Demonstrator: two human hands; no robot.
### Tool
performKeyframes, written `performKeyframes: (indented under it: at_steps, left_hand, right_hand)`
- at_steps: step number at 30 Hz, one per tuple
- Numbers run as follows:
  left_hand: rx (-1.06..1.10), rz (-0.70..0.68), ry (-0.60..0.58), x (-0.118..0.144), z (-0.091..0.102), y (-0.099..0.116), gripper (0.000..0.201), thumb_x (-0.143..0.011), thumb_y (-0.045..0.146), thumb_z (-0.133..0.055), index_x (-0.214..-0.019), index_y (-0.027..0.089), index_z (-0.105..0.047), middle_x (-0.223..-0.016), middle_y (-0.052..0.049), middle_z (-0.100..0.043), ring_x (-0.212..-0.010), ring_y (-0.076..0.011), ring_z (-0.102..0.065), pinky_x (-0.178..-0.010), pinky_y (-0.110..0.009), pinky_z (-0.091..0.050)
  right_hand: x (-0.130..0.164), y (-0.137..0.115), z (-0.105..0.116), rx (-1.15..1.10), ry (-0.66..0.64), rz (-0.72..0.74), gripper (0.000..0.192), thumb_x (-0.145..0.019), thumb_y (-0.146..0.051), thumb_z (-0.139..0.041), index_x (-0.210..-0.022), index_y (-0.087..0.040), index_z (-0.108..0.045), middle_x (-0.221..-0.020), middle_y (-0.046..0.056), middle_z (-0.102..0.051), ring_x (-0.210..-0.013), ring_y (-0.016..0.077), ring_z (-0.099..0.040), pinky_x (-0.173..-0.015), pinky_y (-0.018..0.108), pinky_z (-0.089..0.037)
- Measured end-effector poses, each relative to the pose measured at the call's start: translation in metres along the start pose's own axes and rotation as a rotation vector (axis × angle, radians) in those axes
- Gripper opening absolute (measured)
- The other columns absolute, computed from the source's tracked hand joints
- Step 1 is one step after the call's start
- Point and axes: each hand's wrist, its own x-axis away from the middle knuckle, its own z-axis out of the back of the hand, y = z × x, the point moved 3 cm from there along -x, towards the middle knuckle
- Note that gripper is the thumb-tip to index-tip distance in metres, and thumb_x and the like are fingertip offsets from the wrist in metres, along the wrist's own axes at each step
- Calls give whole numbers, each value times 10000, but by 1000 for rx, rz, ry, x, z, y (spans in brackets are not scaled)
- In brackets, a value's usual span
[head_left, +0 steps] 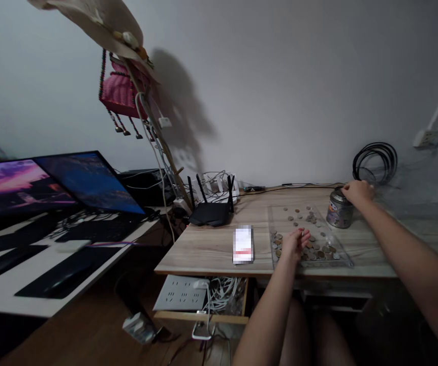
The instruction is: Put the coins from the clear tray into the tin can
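Pinching one coin [301, 232] above the clear tray [346, 260], the left hand [295, 244] is raised while the tin [339, 209] is clasped by the right hand [357, 191]; many coins remain unsorted.

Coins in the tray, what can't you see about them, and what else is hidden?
- Coins, head view: too small to tell their kinds.
- Left hand: fingers curl over whatever it pinches.
- Tin can: right hand covers its top.
- Phone screen: blurred.
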Motion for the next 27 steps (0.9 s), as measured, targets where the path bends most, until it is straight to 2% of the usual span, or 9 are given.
performKeyframes:
  at_steps: [3,4,7,9,11,14,17,23,27]
  left_hand:
    - [-11,13,-6,-3,0,-2,131,-807,185,-519,-880,115,-602,-917,-115,-685,-744,-136,-666,-499,-156,-461]
    - [-3,17,-12,-4,0,-3,131,-808,180,-510,-884,119,-597,-894,-108,-686,-726,-134,-664,-498,-160,-458]
    - [43,-17,-16,-9,0,-5,102,-774,109,-504,-827,126,-590,-733,-56,-663,-581,-97,-621,-476,-153,-432]
    - [77,-63,-8,-10,-1,-5,95,-736,75,-517,-769,127,-590,-653,-24,-628,-500,-71,-569,-459,-144,-410]
    - [108,-74,-5,-10,-1,-4,97,-713,73,-526,-754,129,-594,-648,-19,-619,-496,-71,-557,-466,-149,-414]
    - [115,-7,-17,-8,-1,-4,105,-731,108,-507,-785,128,-595,-649,-28,-620,-507,-87,-568,-493,-174,-444]
    - [90,51,-35,-5,-1,-3,142,-785,167,-463,-857,119,-576,-661,-56,-631,-522,-113,-591,-497,-196,-455]
    - [2,64,-51,-2,-1,-2,242,-816,235,-455,-1031,136,-508,-877,-115,-664,-685,-147,-649,-515,-194,-456]
    - [-37,59,-99,-2,-3,-3,208,-789,213,-491,-964,118,-552,-927,-124,-653,-700,-132,-640,-557,-192,-462]
  right_hand:
    - [47,-36,9,-134,138,240,339,-836,-315,-417,-984,-172,-686,-955,128,-637,-908,236,-533,-751,332,-369]
    - [68,-52,7,-194,92,359,332,-845,-310,-406,-974,-187,-685,-953,103,-639,-896,212,-537,-746,304,-371]
    - [131,-94,-11,-238,-239,641,305,-849,-339,-420,-895,-225,-699,-883,58,-643,-804,169,-551,-689,255,-378]
    - [158,-108,-20,-195,-336,702,289,-846,-309,-430,-921,-226,-697,-896,64,-632,-818,169,-554,-676,246,-377]
    - [170,-113,-25,-171,-367,729,262,-826,-280,-465,-947,-228,-692,-922,69,-623,-855,176,-554,-675,243,-376]
    - [167,-111,-30,-166,-382,768,236,-805,-251,-493,-926,-231,-695,-905,66,-632,-849,179,-560,-671,246,-376]
    - [144,-98,-29,-226,-314,734,239,-821,-275,-473,-855,-219,-702,-845,59,-657,-790,174,-573,-671,255,-384]
    - [67,-46,-10,-559,-11,318,246,-754,-332,-527,-767,-156,-700,-741,69,-688,-666,170,-594,-603,250,-405]
    - [59,-44,-8,-651,-120,410,265,-741,-352,-517,-717,-154,-692,-697,60,-687,-634,164,-596,-585,242,-409]
